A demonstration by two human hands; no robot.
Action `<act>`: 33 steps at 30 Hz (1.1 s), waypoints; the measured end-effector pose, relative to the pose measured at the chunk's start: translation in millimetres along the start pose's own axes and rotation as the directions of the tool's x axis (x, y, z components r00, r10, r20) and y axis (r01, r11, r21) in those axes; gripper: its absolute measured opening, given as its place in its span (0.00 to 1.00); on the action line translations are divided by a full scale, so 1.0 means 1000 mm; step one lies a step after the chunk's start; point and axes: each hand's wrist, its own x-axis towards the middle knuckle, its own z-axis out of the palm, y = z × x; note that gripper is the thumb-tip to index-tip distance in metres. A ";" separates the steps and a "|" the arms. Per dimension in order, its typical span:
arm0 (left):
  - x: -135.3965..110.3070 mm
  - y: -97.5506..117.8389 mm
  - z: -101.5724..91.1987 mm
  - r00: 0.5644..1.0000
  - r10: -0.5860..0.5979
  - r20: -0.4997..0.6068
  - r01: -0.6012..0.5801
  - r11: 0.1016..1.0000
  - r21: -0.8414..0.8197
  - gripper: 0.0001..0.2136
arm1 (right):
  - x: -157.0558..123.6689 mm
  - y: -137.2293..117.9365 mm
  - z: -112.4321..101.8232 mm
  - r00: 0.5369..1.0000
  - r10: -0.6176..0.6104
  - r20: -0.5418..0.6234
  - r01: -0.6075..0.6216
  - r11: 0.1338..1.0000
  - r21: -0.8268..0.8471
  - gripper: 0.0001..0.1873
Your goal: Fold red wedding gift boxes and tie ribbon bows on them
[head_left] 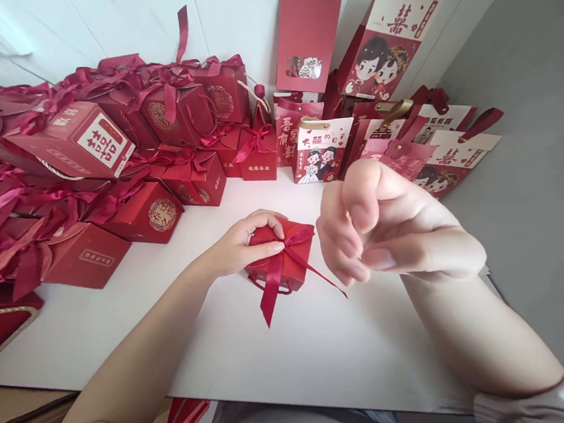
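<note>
White table [353, 350], a pile of red gift boxes [98, 145] and a group of gift bags [376, 79], with two hands at one bow-tied box.
The pile fills the far left, many boxes topped with ribbon, some stacked; the bags stand at the far right, printed with couples and "囍". The right hand [397, 228] is raised nearest the camera, fingers curled, thumb drawn close to them; whether it pinches anything cannot be told. The left hand [238, 241] holds the red gift box [294, 273] by its top, thumb and forefinger close together at the bow. This box sits mid-table, before the pile and bags. Its satin ribbon bow [289, 238] trails two tails, and a twisted cord handle [287, 292] hangs at the near side.
</note>
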 end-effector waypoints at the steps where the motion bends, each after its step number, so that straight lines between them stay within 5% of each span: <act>1: 0.000 0.000 0.000 1.000 -0.004 0.000 0.004 1.000 0.000 0.10 | 0.000 0.002 -0.001 0.999 -0.029 0.016 0.029 1.000 -0.012 0.13; 6: 0.002 0.000 0.000 1.000 0.004 0.003 -0.004 1.000 0.003 0.10 | 0.001 0.008 -0.002 0.995 -0.083 0.056 0.084 0.996 -0.026 0.11; 27: -0.002 0.005 0.001 0.991 -0.130 0.010 0.131 0.991 -0.021 0.13 | -0.001 -0.003 0.004 0.996 0.091 0.017 -0.089 0.994 -0.064 0.12; 33: 0.000 0.003 0.000 0.998 -0.057 0.009 0.057 0.998 -0.015 0.10 | 0.000 -0.001 0.004 0.996 0.091 -0.014 -0.092 0.993 -0.076 0.13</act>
